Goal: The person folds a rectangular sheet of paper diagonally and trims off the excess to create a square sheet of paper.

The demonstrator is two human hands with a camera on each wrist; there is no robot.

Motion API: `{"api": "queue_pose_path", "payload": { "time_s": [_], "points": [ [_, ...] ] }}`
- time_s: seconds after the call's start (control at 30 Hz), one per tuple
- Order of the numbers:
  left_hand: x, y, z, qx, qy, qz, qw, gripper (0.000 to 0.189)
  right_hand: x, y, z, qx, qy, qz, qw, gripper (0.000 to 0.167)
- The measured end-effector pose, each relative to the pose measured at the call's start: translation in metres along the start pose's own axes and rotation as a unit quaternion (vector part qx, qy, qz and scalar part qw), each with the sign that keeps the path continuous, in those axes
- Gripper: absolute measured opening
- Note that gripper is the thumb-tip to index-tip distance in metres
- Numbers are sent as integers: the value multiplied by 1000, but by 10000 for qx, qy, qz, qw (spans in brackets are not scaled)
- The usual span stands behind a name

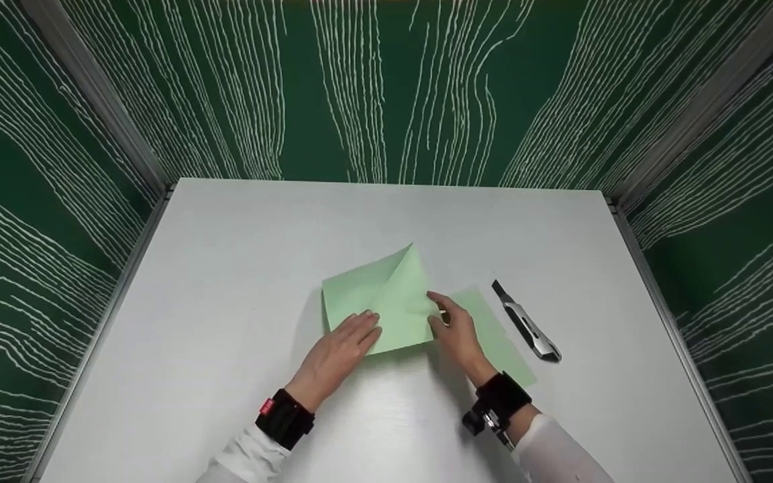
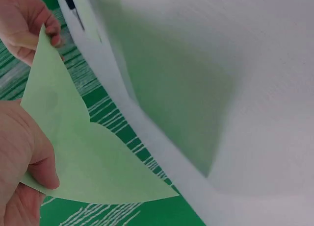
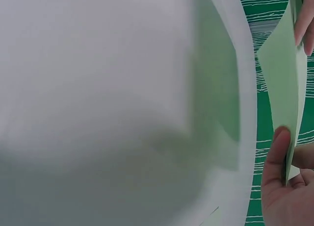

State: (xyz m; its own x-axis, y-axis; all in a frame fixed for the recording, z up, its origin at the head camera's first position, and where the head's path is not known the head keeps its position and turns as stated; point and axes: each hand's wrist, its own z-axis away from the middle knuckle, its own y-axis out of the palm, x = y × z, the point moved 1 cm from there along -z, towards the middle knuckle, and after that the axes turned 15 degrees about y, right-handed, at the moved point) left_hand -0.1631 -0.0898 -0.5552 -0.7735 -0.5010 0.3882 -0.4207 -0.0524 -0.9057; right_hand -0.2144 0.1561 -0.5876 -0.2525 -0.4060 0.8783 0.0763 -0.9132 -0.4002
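A light green sheet of paper (image 1: 400, 295) with a diagonal fold and a raised point is held above the white table, its shadow below it. My left hand (image 1: 343, 349) holds its near left edge, fingers lying over the top. In the left wrist view the left hand (image 2: 24, 152) has the paper between thumb and fingers. At the right edge my right hand (image 1: 457, 335) pinches the sheet between thumb and fingers. The right wrist view shows that thumb (image 3: 279, 147) on one face of the paper, other fingers behind it.
A flat green paper strip (image 1: 494, 335) lies on the white table (image 1: 225, 268), partly under the right hand and wrist. Right of it lies a utility knife (image 1: 527, 322) with its dark blade end pointing away. Green walls with white lines (image 1: 427, 100) surround the table.
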Motion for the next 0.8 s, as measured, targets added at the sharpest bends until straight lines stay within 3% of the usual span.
{"api": "queue_pose_path", "payload": {
  "time_s": [0.17, 0.33, 0.4, 0.47, 0.53, 0.63, 0.8],
  "points": [
    [-7, 16, 2, -29, -84, 1093, 9940, 56, -10, -2, 1, -62, 53, 521, 9986, 46],
    [-12, 32, 7, 419, -320, 2666, 9624, 67, -20, -3, 3, 76, 125, 860, 9962, 46],
    [-11, 37, 7, 548, -363, 3003, 9516, 71, -23, -2, 3, 107, 66, 1026, 9946, 46],
    [-10, 42, 6, 640, -399, 3138, 9465, 72, -25, -2, 3, 101, -76, 1228, 9924, 45],
    [-10, 46, 4, 674, -487, 3151, 9454, 70, -27, -1, 3, 49, -244, 1487, 9886, 45],
    [-8, 54, 2, 722, -570, 2928, 9517, 60, -30, 1, 3, -174, -594, 1942, 9790, 44],
    [-7, 63, -1, 656, -554, 2586, 9621, 52, -35, 5, 4, -818, -1250, 2678, 9518, 42]
  ]
}}
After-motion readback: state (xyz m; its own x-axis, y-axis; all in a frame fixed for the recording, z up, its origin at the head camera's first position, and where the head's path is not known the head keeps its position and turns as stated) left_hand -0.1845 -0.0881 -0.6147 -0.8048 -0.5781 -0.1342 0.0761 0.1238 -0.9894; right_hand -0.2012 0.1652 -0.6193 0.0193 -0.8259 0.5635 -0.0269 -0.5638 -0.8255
